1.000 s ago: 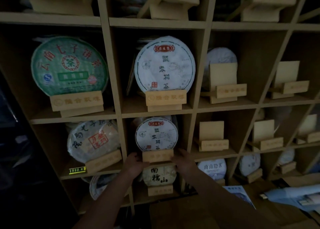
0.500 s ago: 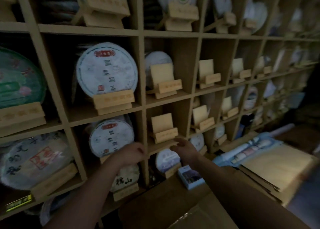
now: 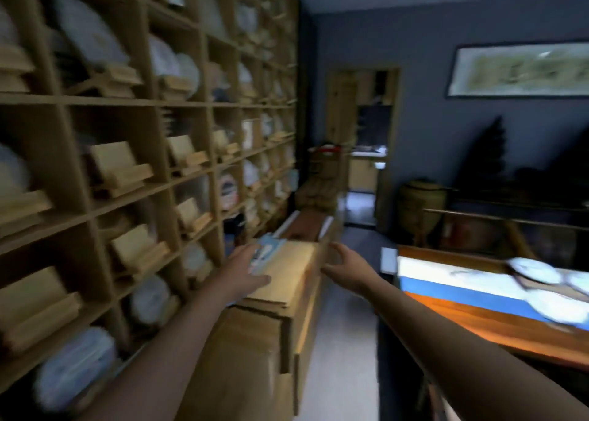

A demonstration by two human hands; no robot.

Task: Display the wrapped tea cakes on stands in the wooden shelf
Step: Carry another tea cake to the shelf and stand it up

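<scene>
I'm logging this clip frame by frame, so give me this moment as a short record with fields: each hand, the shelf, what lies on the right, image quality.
left hand: fingers extended over flat cardboard on the low cabinet, holding nothing
right hand: loosely curled in the air, holding nothing
wooden shelf: on the left; some stands carry wrapped tea cakes, several stands are bare
right side: table with a blue and white cloth
image quality: motion-blurred, labels unreadable
</scene>
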